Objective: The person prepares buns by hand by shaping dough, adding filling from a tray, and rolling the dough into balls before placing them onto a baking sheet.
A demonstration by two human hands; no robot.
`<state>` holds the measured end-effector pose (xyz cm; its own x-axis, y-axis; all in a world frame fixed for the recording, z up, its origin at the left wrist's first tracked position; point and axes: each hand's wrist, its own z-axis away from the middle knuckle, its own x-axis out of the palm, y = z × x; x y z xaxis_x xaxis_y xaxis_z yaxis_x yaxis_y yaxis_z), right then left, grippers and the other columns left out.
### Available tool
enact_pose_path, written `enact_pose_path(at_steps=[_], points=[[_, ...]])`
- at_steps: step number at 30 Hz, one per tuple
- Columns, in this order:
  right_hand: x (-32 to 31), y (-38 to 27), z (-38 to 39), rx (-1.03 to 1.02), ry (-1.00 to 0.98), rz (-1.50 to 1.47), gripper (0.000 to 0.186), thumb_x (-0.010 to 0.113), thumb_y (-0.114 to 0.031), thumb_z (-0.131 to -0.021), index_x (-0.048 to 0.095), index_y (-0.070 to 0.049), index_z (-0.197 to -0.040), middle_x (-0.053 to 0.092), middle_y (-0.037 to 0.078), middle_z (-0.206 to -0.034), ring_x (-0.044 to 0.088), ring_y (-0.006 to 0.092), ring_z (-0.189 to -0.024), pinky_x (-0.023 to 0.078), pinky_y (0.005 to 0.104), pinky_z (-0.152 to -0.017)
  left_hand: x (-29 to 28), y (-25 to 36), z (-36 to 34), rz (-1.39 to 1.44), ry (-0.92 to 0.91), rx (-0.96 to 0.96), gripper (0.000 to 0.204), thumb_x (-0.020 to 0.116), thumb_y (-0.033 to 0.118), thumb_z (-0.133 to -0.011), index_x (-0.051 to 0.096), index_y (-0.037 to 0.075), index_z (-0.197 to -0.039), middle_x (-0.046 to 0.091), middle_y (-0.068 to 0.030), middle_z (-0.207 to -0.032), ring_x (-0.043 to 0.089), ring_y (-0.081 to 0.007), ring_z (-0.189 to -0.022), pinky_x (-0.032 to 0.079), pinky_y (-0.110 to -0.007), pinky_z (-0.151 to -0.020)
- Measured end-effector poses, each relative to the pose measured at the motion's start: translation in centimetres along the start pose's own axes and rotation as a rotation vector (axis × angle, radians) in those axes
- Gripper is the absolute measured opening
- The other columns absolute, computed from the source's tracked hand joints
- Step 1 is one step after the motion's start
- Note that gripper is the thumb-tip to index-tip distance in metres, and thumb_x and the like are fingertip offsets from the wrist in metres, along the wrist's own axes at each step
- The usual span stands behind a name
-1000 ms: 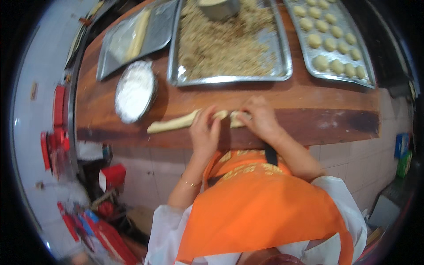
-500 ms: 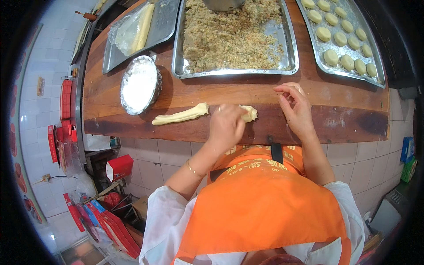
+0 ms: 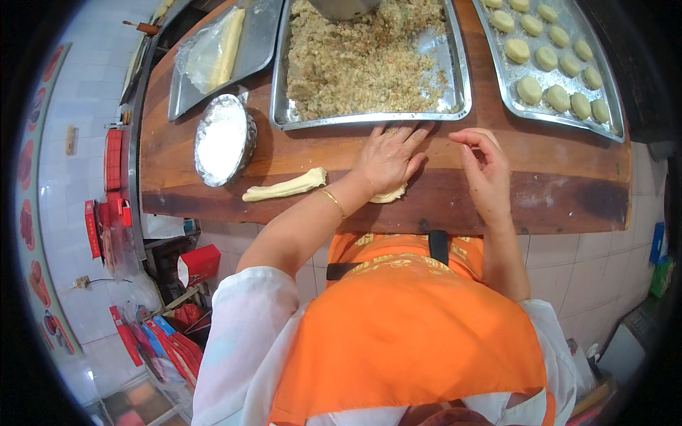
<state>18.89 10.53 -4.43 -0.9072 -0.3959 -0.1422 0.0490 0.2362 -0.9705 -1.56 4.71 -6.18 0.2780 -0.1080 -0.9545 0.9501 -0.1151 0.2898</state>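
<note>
My left hand lies flat and palm down on the wooden table, its fingers spread toward the filling tray. A small piece of pale dough shows from beneath the heel of that hand, mostly covered by it. My right hand hovers to the right with fingers loosely bent and the thumb apart, nothing visible in it. Left of my left wrist, a strip of pale dough rests on the table near its front edge.
A bowl of white flour stands at the left. Behind it, a metal tray carries a dough roll under plastic. A large tray of crumbly filling sits at the back middle, and another tray of several round dough pieces at the right.
My left hand has gone from bent fingers beside the small dough piece to flat and spread, further forward over it. The right hand has shifted slightly to the right.
</note>
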Motion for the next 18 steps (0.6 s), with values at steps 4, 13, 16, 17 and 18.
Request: enact_pose_path(at_steps=[4,13,16,17,18], points=[[-0.1,-1.7,-0.5,-0.047,-0.028,-0.031,0.016,0.057,-0.001,-0.096,0.069,-0.001,-0.106,0.064,0.007,-0.106,0.060,0.0143,-0.094,0.047,0.0255,-0.080,0.2,-0.7,-0.1,-0.074,0.126,0.254,0.062,0.063,0.031,-0.092,0.046,0.007,-0.146,0.058,-0.0124,-0.132,0.057,-0.0276,-0.118,0.038,-0.044,-0.102],[-0.9,-1.4,-5.0,-0.166,-0.076,0.270,0.016,0.061,0.002,-0.091,0.068,0.000,-0.106,0.068,0.016,-0.102,0.068,0.0296,-0.094,0.054,0.0355,-0.081,1.3,0.5,2.0,-0.060,0.003,0.277,0.074,0.058,0.054,-0.094,0.034,0.027,-0.158,0.025,-0.0136,-0.166,0.022,-0.0327,-0.153,0.016,-0.059,-0.122],[0.4,-1.5,-10.6,-0.238,-0.269,0.701,0.024,0.071,-0.003,-0.084,0.065,0.004,-0.106,0.068,0.022,-0.105,0.067,0.0378,-0.097,0.054,0.0432,-0.083,1.4,0.5,1.9,-0.072,0.066,0.277,0.075,0.058,0.055,-0.093,0.034,0.027,-0.158,0.028,-0.0131,-0.165,0.025,-0.0328,-0.152,0.017,-0.058,-0.122],[0.8,-1.1,-12.4,-0.238,-0.368,0.918,0.032,0.076,-0.008,-0.081,0.064,0.004,-0.108,0.068,0.024,-0.105,0.068,0.0384,-0.099,0.054,0.0445,-0.083,1.5,0.5,1.9,-0.080,0.070,0.271,0.076,0.057,0.055,-0.093,0.033,0.026,-0.159,0.029,-0.0131,-0.164,0.026,-0.0326,-0.152,0.018,-0.058,-0.122],[1.6,-1.3,-14.0,-0.161,-0.527,1.037,0.034,0.077,-0.009,-0.080,0.065,0.005,-0.108,0.069,0.024,-0.103,0.068,0.0385,-0.098,0.055,0.0446,-0.083,1.7,0.5,2.0,-0.070,0.093,0.272,0.075,0.058,0.055,-0.093,0.034,0.025,-0.158,0.030,-0.0134,-0.163,0.027,-0.0329,-0.152,0.018,-0.058,-0.122]])
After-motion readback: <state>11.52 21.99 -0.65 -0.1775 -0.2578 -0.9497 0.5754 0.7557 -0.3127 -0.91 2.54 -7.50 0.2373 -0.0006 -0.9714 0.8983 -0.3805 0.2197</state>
